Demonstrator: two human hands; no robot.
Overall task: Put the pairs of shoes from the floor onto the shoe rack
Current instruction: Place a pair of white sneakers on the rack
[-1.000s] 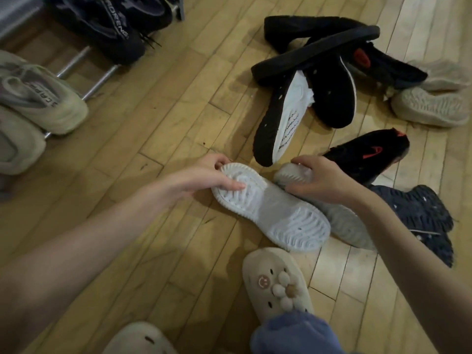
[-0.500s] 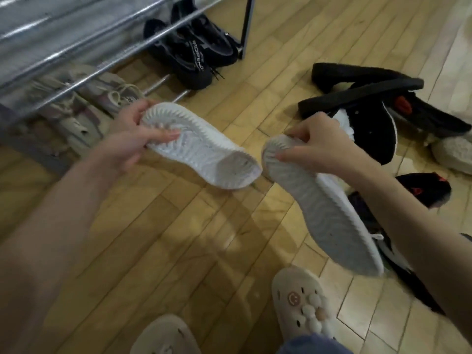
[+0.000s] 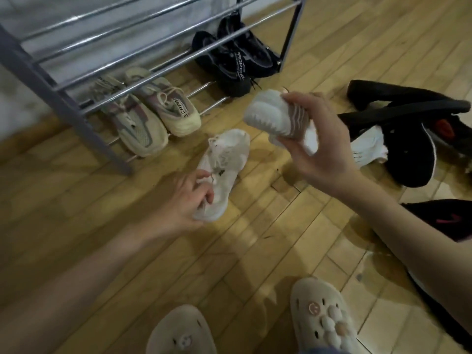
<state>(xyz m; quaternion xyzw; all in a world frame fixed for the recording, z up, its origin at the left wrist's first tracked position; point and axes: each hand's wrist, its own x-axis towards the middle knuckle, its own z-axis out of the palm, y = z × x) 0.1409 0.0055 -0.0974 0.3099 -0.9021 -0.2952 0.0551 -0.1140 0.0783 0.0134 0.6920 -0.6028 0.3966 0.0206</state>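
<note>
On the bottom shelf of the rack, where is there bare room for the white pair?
Bare rails show between the beige sneakers and the black sneakers on the rack's bottom shelf. The upper rails look empty too. Crowded: the black shoe pile at right. Each hand, left and right, grips a white shoe.

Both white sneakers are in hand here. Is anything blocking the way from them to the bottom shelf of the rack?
Nothing visible blocks it. The left hand and right hand each hold a white sneaker in front of the shoe rack. Its bottom shelf holds a beige pair and a black pair, with open bars between them.
</note>
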